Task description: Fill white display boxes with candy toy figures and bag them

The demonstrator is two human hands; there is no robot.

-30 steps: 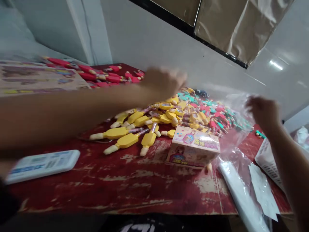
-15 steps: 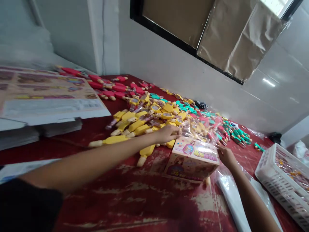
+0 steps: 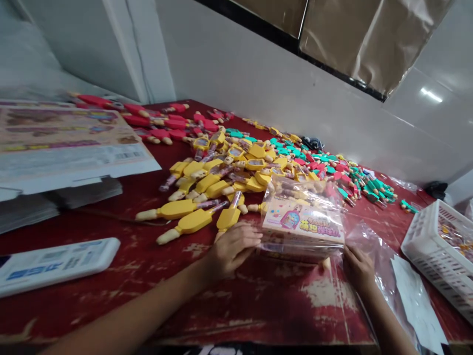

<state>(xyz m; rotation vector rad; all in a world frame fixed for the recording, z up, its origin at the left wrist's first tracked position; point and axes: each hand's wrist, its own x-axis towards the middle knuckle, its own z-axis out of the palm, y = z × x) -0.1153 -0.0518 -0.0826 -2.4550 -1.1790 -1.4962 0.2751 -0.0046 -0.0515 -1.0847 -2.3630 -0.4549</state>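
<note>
A pink printed box [image 3: 303, 224] sits inside a clear plastic bag [image 3: 295, 190] whose loose end stands up behind it. My left hand [image 3: 236, 246] presses against the left side of the bagged box, its fingers together and pointing right. On the right side, my right hand [image 3: 358, 266] touches the bag near the box's corner, the fingers partly hidden and blurred. Yellow toys [image 3: 195, 221] with beige ends lie in a heap behind and to the left of the box.
Pink toys [image 3: 177, 123] and green toys [image 3: 377, 187] lie farther back. Flat printed cartons [image 3: 74, 148] and a white package [image 3: 62, 264] are at the left. A white basket [image 3: 436, 256] and plastic sheets [image 3: 414, 296] stand or lie at the right.
My left hand has moved from the box's top back edge down to its left side. Clear film now covers the box's front. The view has shifted, and the white package shows more.
</note>
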